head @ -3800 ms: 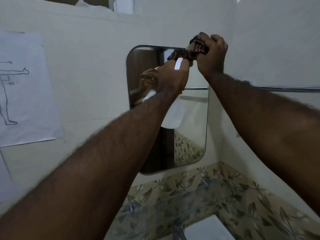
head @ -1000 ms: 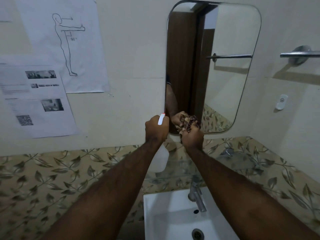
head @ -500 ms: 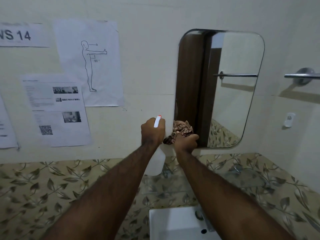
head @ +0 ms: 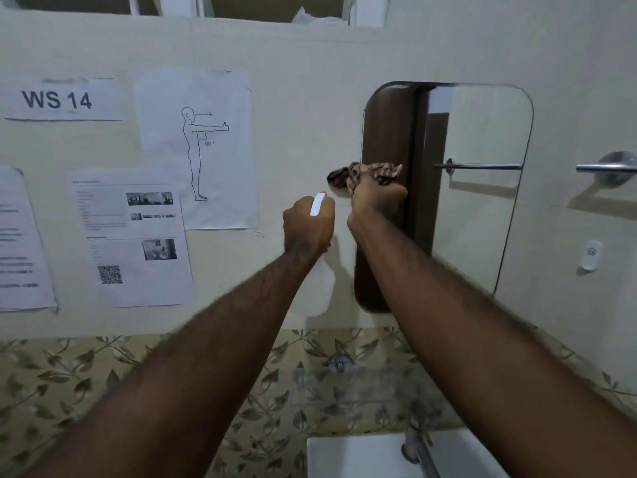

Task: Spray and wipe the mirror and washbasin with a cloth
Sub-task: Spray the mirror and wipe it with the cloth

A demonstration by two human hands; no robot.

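Note:
A rounded rectangular mirror (head: 482, 188) hangs on the cream wall at the right. My right hand (head: 374, 198) presses a brown patterned cloth (head: 362, 174) against the mirror's left edge, about halfway up. Just left of it, my left hand (head: 308, 224) grips a white spray bottle (head: 322, 288) with a red-tipped nozzle, held in front of the wall beside the mirror. The white washbasin (head: 351, 457) shows at the bottom edge, with its metal tap (head: 415, 443) partly behind my right forearm.
Printed sheets (head: 196, 146) are taped to the wall on the left. A chrome towel rail (head: 606, 167) and a small white wall hook (head: 590, 255) sit right of the mirror. Leaf-patterned tiles (head: 86, 374) and a glass shelf (head: 344, 381) lie above the basin.
My right hand has slid the cloth up the mirror's left edge from its lower corner to mid height. My left hand with the bottle stayed alongside. The view tilted upward.

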